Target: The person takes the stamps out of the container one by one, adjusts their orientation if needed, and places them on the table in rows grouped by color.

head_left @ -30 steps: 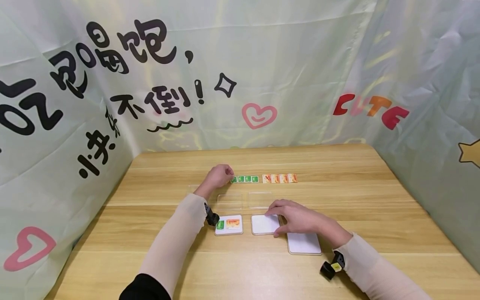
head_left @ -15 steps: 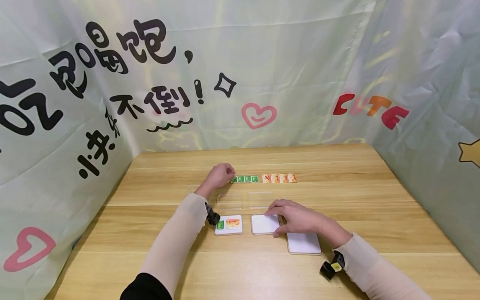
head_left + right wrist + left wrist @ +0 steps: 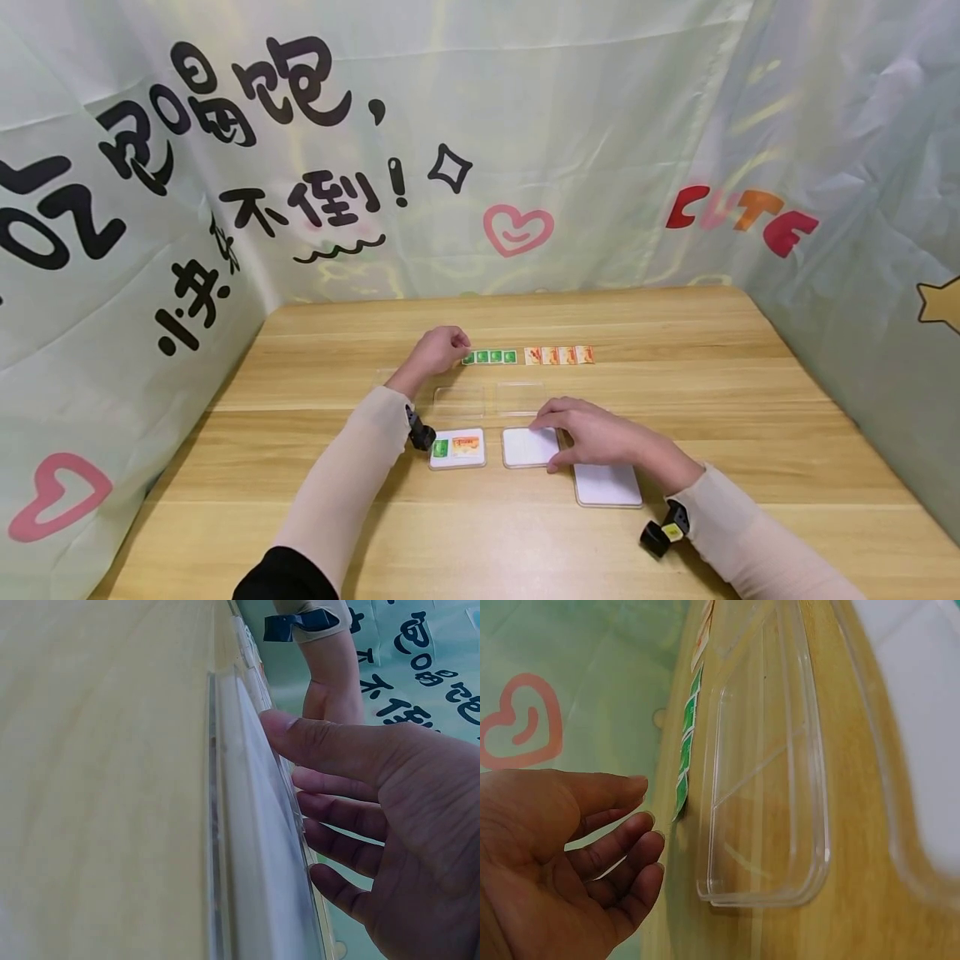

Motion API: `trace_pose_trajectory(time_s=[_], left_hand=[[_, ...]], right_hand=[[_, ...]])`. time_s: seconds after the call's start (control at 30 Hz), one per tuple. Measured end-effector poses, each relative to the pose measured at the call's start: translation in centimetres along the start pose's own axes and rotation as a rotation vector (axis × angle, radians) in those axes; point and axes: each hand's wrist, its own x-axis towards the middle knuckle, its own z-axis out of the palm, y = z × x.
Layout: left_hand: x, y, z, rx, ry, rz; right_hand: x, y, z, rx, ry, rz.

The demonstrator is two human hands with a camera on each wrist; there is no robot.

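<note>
In the head view my left hand point(image 3: 441, 350) is at the left end of a row of small green stickers point(image 3: 496, 357). The left wrist view has its fingers loosely bent, with nothing visible between them; the green strip point(image 3: 687, 739) lies just beyond the fingertips. My right hand point(image 3: 596, 433) reaches over a clear box with a white insert point(image 3: 525, 450), fingertips by its far edge and thumb near its lower right corner. In the right wrist view those fingers are spread along the box's edge point(image 3: 255, 795); firm contact is hard to judge.
Orange stickers point(image 3: 558, 356) continue the row. Clear lids point(image 3: 459, 402) lie before it. A box with green and orange stickers point(image 3: 457, 462) sits left, and a white-filled box point(image 3: 609, 492) lies partly under my right wrist. Cloth walls point(image 3: 600, 125) enclose the wooden table point(image 3: 480, 542).
My left hand has shifted very slightly right and away from me beside the green stickers. My right hand stays at the white-filled box.
</note>
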Motion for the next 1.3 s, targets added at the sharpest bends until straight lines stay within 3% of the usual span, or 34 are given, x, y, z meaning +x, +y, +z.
trace_pose_trajectory(time_s=[0.5,0.93,1.3], left_hand=[[-2.2,-0.4,-1.0,0.002,-0.032,0.076],[-5.5,-0.4,-1.7,0.016,-0.028,0.16],[-8.4,-0.5,-2.0,0.061,-0.041,0.229]], right_hand=[[0.1,-0.2,-0.2,0.005,-0.015,0.016],[0.0,-0.2,-0.2,0.007,-0.02,0.019],[0.0,-0.2,-0.4,0.007,0.003,-0.025]])
